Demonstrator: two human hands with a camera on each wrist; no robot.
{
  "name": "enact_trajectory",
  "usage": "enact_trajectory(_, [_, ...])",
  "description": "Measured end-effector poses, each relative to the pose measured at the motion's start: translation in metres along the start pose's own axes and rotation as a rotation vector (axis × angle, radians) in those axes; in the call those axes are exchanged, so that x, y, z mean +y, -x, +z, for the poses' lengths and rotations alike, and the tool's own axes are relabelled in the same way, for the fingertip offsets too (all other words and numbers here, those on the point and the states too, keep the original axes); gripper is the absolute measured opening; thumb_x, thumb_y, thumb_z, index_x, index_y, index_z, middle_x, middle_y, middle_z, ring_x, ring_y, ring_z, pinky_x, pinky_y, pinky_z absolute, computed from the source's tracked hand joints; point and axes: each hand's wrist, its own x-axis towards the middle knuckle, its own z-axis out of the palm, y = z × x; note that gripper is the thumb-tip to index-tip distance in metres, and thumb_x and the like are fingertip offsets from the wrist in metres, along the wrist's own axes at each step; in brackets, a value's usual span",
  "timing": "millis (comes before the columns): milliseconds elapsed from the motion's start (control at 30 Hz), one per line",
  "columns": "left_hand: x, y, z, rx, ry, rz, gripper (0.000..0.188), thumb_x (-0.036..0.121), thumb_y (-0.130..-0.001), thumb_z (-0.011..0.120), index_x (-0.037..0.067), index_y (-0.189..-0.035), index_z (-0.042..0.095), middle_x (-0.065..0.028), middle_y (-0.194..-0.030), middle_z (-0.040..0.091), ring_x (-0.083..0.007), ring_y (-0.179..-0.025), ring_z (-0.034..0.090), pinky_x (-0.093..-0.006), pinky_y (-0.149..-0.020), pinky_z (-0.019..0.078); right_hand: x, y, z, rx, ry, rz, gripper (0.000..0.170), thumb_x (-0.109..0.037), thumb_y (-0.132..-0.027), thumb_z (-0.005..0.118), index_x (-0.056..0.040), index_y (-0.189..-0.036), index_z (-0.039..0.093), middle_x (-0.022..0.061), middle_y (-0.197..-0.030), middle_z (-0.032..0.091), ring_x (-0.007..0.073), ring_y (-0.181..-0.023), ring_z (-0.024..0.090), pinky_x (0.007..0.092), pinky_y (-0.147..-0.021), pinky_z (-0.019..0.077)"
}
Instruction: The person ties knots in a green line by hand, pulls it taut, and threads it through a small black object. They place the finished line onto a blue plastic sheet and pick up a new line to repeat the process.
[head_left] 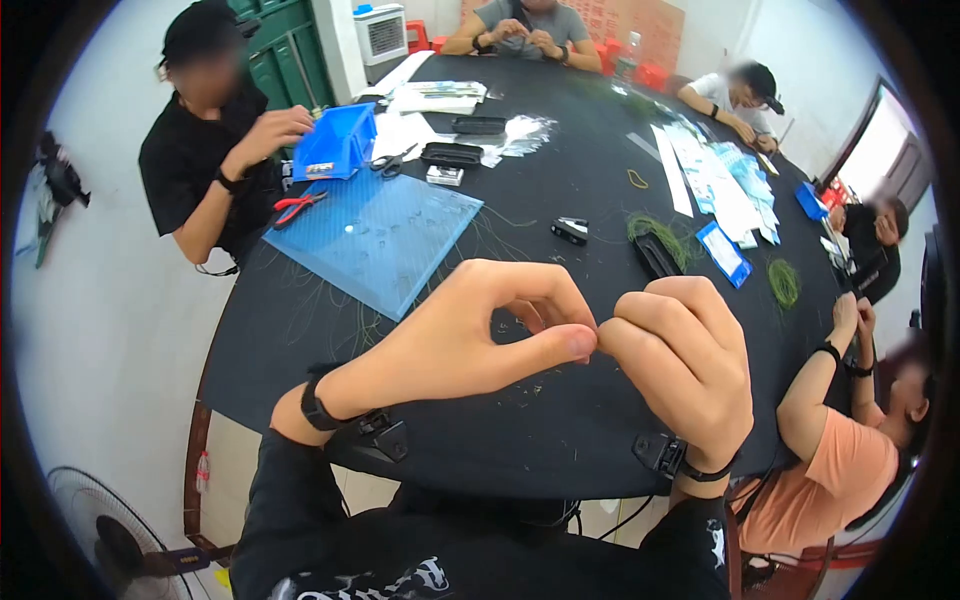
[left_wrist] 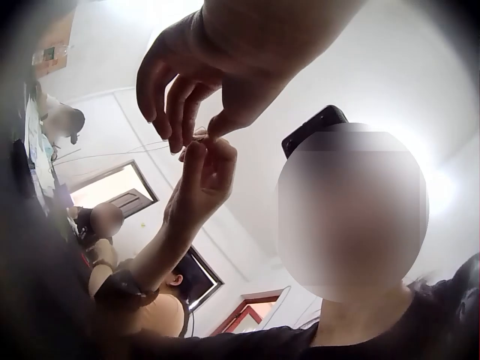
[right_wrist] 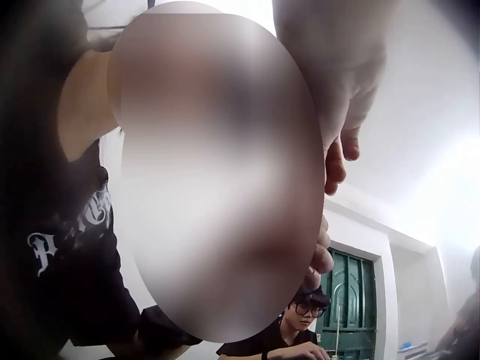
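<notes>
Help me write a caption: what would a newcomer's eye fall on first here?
Probably the left hand and right hand, fingertips close together over the near part of the black table; anything between them is too small to tell. Next, perhaps, the translucent blue sheet, left of centre on the table, with red-handled pliers at its left edge.

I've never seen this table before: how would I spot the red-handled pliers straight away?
In the head view, start with the big black table, then find the flat blue board up and left of the wearer's left hand. On the board's left edge, below the blue bin, lie the pliers. Bright red handles set them apart from the nearby dark scissors.
</notes>
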Motion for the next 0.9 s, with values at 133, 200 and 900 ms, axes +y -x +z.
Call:
enact_trajectory(133, [-0.010, -0.004, 0.003, -0.021, 0.018, -0.025, 0.008, 0.006, -0.084, 0.060, -0.002, -0.086, 0.061, -0.0063, -0.082, 0.062, -0.0112, -0.077, 0.060, -0.0247, -0.072, 0.0473, 0.002, 0.000, -0.003, -0.057, -0.027, 0.047, 0.021, -0.005, -0.060, 0.066, -0.0005, -0.078, 0.056, 0.0062, -0.078, 0.054, 0.0209, -0.071, 0.053, 0.0293, -0.056, 0.0423])
enact_trajectory(200, [-0.012, -0.005, 0.005, 0.027, 0.054, -0.016, 0.009, 0.007, -0.084, 0.060, -0.002, -0.085, 0.060, -0.0063, -0.082, 0.062, -0.0117, -0.078, 0.061, -0.0249, -0.073, 0.0477, 0.005, 0.002, -0.002, -0.030, -0.098, 0.103, 0.021, -0.005, -0.064, 0.067, -0.0006, -0.080, 0.056, 0.0072, -0.079, 0.055, 0.0224, -0.071, 0.052, 0.0310, -0.059, 0.0426])
enact_trajectory(900, [-0.013, 0.151, -0.043, 0.635, 0.877, 0.133, 0.016, 0.022, -0.096, 0.043, 0.009, -0.085, 0.042, 0.0052, -0.060, 0.039, -0.0043, -0.055, 0.034, -0.0174, -0.048, 0.0294, -0.083, 0.021, 0.078, -0.575, -0.856, 0.149, 0.015, -0.018, -0.085, 0.055, -0.0039, -0.084, 0.057, 0.0061, -0.067, 0.055, 0.0223, -0.066, 0.056, 0.0326, -0.051, 0.0474])
